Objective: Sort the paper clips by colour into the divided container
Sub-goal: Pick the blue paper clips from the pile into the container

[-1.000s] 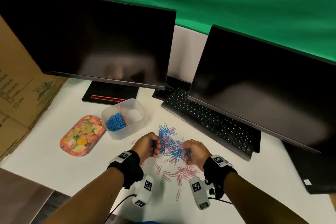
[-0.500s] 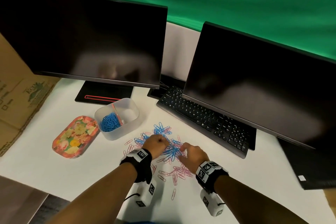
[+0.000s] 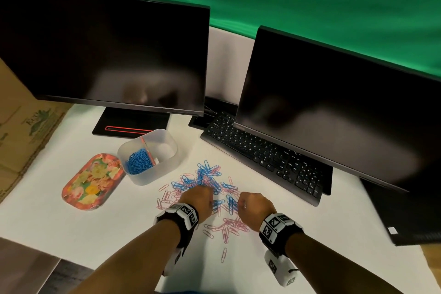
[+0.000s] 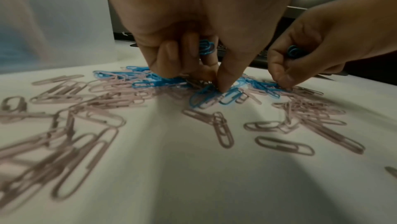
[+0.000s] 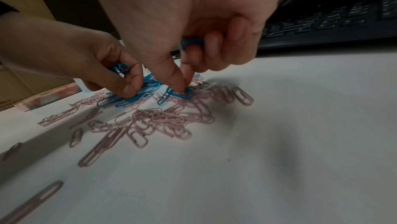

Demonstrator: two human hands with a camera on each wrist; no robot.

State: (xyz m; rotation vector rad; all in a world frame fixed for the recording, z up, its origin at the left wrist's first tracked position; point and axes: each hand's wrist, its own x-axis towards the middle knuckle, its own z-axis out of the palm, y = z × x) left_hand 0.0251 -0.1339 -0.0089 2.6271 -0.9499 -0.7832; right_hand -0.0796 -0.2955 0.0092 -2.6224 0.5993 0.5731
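Observation:
A mixed pile of blue paper clips (image 3: 207, 178) and pink paper clips (image 3: 229, 229) lies on the white table. Both hands work in it. My left hand (image 3: 199, 200) keeps a few blue clips (image 4: 206, 47) under its curled fingers while thumb and forefinger pinch down at another blue clip (image 4: 231, 96). My right hand (image 3: 254, 205) likewise holds blue clips (image 5: 191, 42) in its curled fingers and pinches at a blue clip (image 5: 166, 96) on the table. The translucent divided container (image 3: 167, 136) stands behind and to the left, with blue clips (image 3: 139, 162) in its left compartment.
A flowered tray (image 3: 91, 180) lies left of the container. A black keyboard (image 3: 262, 155) and two dark monitors (image 3: 107, 55) stand behind the pile. Cardboard boxes (image 3: 21, 131) line the left edge. Bare white table (image 3: 310, 234) spreads to the right of the hands.
Both hands have dropped from just above the pile down onto it, and their fingertips now pinch at clips on the table. The head view has shifted slightly.

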